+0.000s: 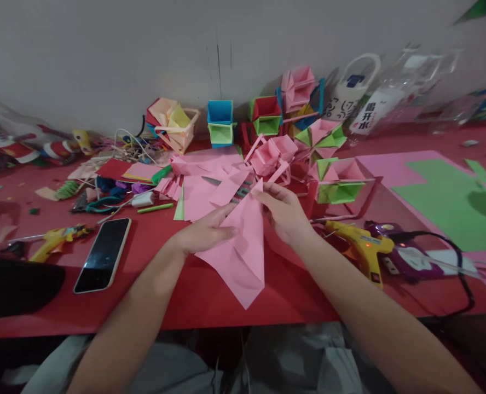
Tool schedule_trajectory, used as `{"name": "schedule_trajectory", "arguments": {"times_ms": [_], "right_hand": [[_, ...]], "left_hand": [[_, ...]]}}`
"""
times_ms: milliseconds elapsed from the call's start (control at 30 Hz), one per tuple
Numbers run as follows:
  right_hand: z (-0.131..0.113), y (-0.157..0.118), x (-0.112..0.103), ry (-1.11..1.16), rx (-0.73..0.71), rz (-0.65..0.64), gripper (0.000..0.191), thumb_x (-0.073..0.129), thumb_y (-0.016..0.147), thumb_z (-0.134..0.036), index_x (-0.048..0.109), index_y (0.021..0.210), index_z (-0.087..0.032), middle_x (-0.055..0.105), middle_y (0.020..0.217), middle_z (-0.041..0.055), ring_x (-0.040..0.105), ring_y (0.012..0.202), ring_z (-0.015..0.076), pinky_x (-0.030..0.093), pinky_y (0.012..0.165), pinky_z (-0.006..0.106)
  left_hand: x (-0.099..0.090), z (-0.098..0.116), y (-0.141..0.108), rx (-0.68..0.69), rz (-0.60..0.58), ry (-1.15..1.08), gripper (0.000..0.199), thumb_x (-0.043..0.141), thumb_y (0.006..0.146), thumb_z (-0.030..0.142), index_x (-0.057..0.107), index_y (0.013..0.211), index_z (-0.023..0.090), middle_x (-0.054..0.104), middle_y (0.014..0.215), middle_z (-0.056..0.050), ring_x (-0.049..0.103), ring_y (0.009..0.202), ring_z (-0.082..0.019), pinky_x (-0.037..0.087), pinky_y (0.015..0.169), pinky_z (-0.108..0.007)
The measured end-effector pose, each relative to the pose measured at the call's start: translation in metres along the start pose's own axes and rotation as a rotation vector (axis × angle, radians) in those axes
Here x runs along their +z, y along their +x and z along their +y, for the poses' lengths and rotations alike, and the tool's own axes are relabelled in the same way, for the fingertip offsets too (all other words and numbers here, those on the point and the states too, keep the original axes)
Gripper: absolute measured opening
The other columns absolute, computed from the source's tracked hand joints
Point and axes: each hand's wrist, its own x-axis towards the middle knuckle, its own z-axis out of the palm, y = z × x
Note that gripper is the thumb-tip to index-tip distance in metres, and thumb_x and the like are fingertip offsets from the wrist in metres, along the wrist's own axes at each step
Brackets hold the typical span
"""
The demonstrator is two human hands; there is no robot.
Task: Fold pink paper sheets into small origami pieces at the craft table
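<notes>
A sheet of pink paper (243, 246), partly folded over, is held up above the front of the table between both hands. My left hand (210, 230) grips its left side, thumb on top and fingers behind. Near the upper corner, my right hand (282, 208) pinches the paper at the fold; some of its fingers are hidden behind the sheet. Just beyond the hands, scissors (212, 180) lie on a stack of pink paper (197, 200), partly covered by a pink strip.
Folded paper boxes (220, 120) stand along the wall. A phone (103, 254) lies left, near a yellow glue gun (56, 241). Another yellow glue gun (364, 246) with a black cord rests at right. Green sheets (444, 202) and a plastic bottle (385, 98) are farther right.
</notes>
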Motion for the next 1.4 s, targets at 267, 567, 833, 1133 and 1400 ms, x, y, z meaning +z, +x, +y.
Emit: {"name": "schedule_trajectory", "arguments": {"times_ms": [267,567,833,1133,1400], "right_hand": [[-0.006,-0.001,0.002,0.101,0.089,0.035,0.019,0.083,0.065,-0.032,0.068,0.069,-0.02,0.059,0.066,-0.0037,0.048,0.058,0.0084,0.037,0.054,0.022],[-0.009,0.003,-0.006,0.089,0.063,-0.001,0.02,0.08,0.072,-0.04,0.075,0.077,-0.021,0.065,0.074,-0.0006,0.055,0.066,0.0107,0.042,0.057,0.023],[-0.012,0.0,-0.004,0.067,0.046,0.021,0.02,0.083,0.068,-0.04,0.078,0.076,-0.022,0.066,0.071,0.0001,0.055,0.064,0.0111,0.042,0.055,0.023],[-0.011,0.002,-0.007,0.044,0.021,0.022,0.023,0.08,0.072,-0.043,0.078,0.075,-0.021,0.07,0.073,0.0024,0.058,0.064,0.0119,0.044,0.055,0.024],[-0.011,0.004,-0.011,0.009,-0.024,0.013,0.027,0.079,0.072,-0.048,0.077,0.077,-0.021,0.072,0.077,0.0031,0.061,0.067,0.0132,0.049,0.061,0.027]], "left_hand": [[0.0,0.003,0.0,0.048,-0.064,0.01,0.076,0.063,0.088,0.039,0.03,0.154,0.021,0.025,0.163,-0.011,0.02,0.151,-0.03,0.016,0.123,-0.05],[-0.002,0.001,-0.002,0.055,-0.083,0.0,0.079,0.067,0.085,0.041,0.031,0.153,0.022,0.023,0.163,-0.01,0.016,0.151,-0.03,0.015,0.124,-0.047],[-0.003,0.003,-0.003,0.101,-0.107,-0.009,0.077,0.066,0.085,0.035,0.032,0.153,0.023,0.023,0.163,-0.008,0.018,0.151,-0.029,0.016,0.124,-0.045],[-0.005,0.003,-0.003,0.111,-0.151,-0.001,0.077,0.065,0.085,0.034,0.031,0.153,0.02,0.023,0.163,-0.009,0.02,0.151,-0.029,0.017,0.124,-0.043],[-0.007,-0.001,-0.005,0.095,-0.153,0.038,0.078,0.065,0.086,0.037,0.03,0.154,0.02,0.025,0.163,-0.01,0.02,0.151,-0.029,0.017,0.124,-0.044]]}}
